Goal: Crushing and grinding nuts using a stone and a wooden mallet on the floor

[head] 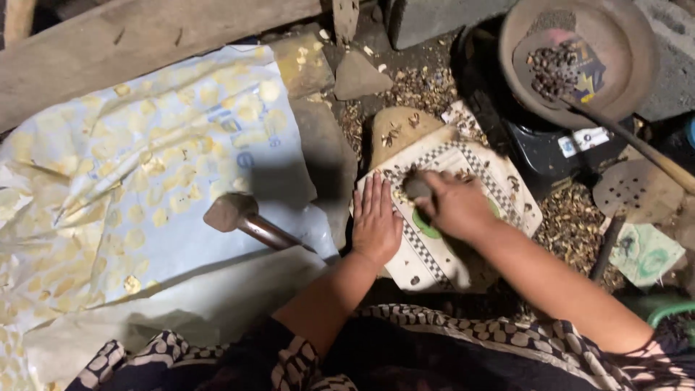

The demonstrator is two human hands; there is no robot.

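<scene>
The right hand (455,206) is closing around a small dark stone (418,187), gripping it so that only its rounded end is showing past the fingers, and it is pressing down over the middle of a white tile (434,253) with a checkered border and a green patch. The left hand (376,217) is lying open and flat, fingers together and stretched forward, resting on the tile's near-left edge just beside the right hand. Small pale, crushed bits (399,194) are lying on the tile between the two hands, right under the stone's tip. Beyond the right hand's knuckles a tan wooden board (398,130) is poking out from under the tile, with a few husk scraps on it. Farther out past the right hand, a round metal pan (622,43) is sitting on a dark burner and holding a heap of dark seeds (554,69), with a long wooden handle (637,145) slanting out of it. Left of the left hand, a hammer-like tool (242,217) with a blunt head is lying on a wide pale sheet (181,130) covered with flattened yellow discs (137,213). Loose husks (572,224) are littering the ground to the right of the right forearm.
</scene>
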